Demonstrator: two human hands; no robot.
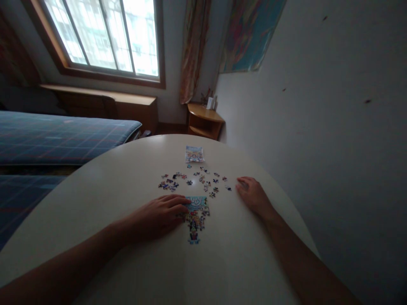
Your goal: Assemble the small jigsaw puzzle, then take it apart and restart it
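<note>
Blue-topped puzzle section (pixel 197 218), part-joined, under the extended, ungripping fingers of the left hand (pixel 159 216); loose pieces (pixel 190 182) beyond them; right hand (pixel 252 195) curled, contents undeterminable; sideways finger drag could split the joins

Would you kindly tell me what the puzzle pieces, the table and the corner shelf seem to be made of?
Puzzle pieces: probably printed card, being thin, flat and colourful; finish unclear. Table: perhaps laminate or painted board, smooth and slightly glossy, with light reflected on top. Corner shelf: likely varnished wood or veneer, from its brown colour and sheen.
</note>
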